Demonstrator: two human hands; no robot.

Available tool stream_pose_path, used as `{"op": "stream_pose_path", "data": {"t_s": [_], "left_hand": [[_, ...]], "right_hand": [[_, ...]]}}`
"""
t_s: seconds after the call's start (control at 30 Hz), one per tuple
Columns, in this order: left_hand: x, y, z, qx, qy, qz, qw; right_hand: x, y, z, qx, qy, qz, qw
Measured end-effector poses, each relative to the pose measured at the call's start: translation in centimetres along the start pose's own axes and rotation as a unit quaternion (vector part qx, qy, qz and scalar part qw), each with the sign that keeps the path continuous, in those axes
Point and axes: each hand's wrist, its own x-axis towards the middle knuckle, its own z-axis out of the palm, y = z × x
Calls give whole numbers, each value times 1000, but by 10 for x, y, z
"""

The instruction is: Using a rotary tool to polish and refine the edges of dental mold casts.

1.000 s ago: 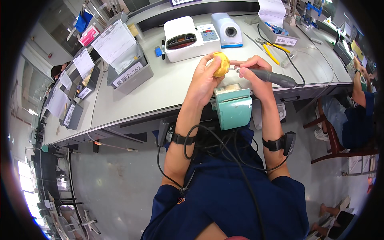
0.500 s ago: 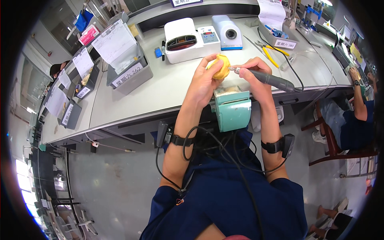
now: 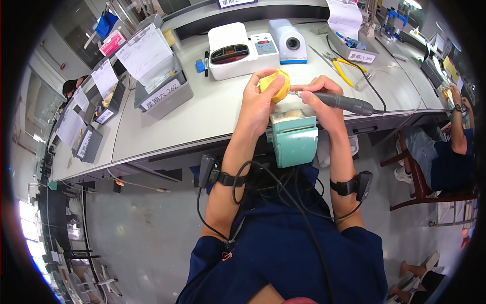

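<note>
My left hand (image 3: 256, 99) grips a yellow, rounded piece like a dental plaster model (image 3: 278, 86), thumb pressed across its face. In my right hand (image 3: 324, 101) is a dark grey rotary handpiece (image 3: 347, 103), held like a pen. Its thin metal tip points left and meets or nearly meets the right side of the yellow piece; the exact contact is too small to make out. Just below both hands, a green bench-edge box (image 3: 296, 144) with a pale dusty top juts out from the table edge. A black cord runs from the back of the handpiece.
A white control unit (image 3: 235, 61) and a white-and-blue device with a round opening (image 3: 288, 43) stand behind my hands. Yellow-handled pliers (image 3: 343, 73) lie to the right. Grey bins with papers (image 3: 169, 93) line the left. Another person (image 3: 450, 157) sits at far right.
The yellow piece has turned slightly in my left hand, and the handpiece tip sits a little lower against it. The person at right has shifted an arm.
</note>
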Motion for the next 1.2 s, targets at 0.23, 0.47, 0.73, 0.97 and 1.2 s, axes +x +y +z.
{"op": "stream_pose_path", "data": {"t_s": [0.23, 0.47, 0.73, 0.97, 1.2], "left_hand": [[-3, 3, 2, 0, -4, -3, 1000], [-2, 1, 3, -8, 2, 4, 1000], [-1, 0, 2, -3, 6, -1, 1000], [2, -1, 0, 22, 17, -14, 1000], [2, -3, 0, 15, 14, -4, 1000]], "right_hand": [[-1, -6, 4, -6, 8, -1, 1000], [-1, -4, 3, -1, 4, -12, 1000], [-1, -3, 4, -23, 21, -10, 999], [-1, -3, 6, -10, -6, -18, 1000], [-2, -4, 7, -12, 7, -11, 1000]]}}
